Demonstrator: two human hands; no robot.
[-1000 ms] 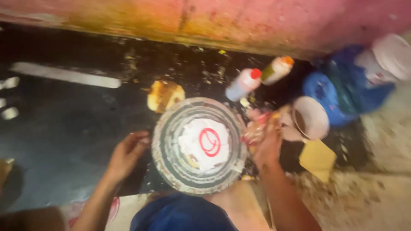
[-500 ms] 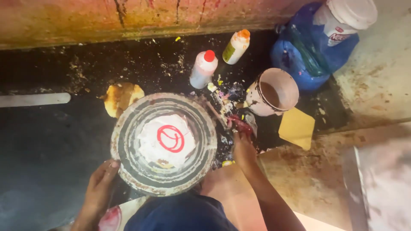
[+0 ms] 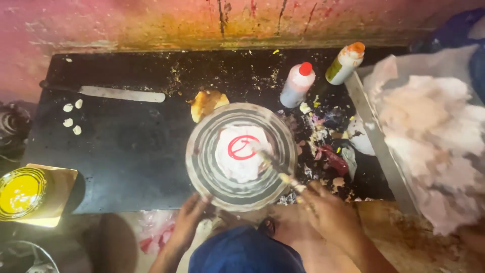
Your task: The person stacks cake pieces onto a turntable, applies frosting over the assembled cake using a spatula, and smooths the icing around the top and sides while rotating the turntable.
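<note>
Since the earlier frames the round metal turntable (image 3: 241,155) has come to sit near the middle of the view, the right hand (image 3: 331,215) has dropped to its lower right rim and now reaches a brush inward, and the blue container and cup that stood to its right are gone from sight, with a heap of pale, fluffy stuff (image 3: 437,136) in a metal tray there instead. On the turntable's centre lies a white disc (image 3: 242,154) bearing a red painted ring. The right hand's fingers are pinched together around the handle of a thin brush (image 3: 275,167), whose tip rests on the white disc just right of the red ring. The left hand (image 3: 188,222) touches the turntable's lower left rim, fingers curled lightly against the edge. Above and right of the turntable stand a red-capped squeeze bottle (image 3: 298,84) and, further right, an orange-capped bottle (image 3: 345,62). Above and left of it lies a long flat knife (image 3: 121,93) on the black slab (image 3: 126,151). Far to the turntable's lower left sits a bowl of yellow paint (image 3: 20,193).
</note>
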